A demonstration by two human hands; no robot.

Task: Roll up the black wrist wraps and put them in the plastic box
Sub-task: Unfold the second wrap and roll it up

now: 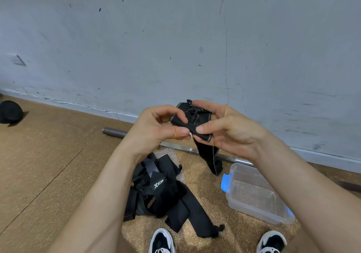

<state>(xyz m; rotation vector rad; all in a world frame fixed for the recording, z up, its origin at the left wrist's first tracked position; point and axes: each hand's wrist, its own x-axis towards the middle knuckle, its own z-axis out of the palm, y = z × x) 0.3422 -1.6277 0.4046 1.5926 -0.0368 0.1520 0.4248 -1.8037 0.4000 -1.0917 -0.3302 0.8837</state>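
Both my hands hold one black wrist wrap (192,122) in the air in front of the wall. My left hand (156,127) pinches its near edge between thumb and fingers. My right hand (220,127) grips the other side, thumb on top of the folded end. The wrap's loose tail (210,159) hangs down below my hands. A pile of other black wrist wraps (162,192) lies on the floor below my left forearm. The clear plastic box (256,193) with blue clips stands open and empty on the floor at the right, partly behind my right forearm.
A clear lid (172,155) lies under the far side of the pile. A metal barbell (117,132) runs along the base of the wall. A black round object (9,112) sits at the far left. My two shoes (162,241) show at the bottom edge.
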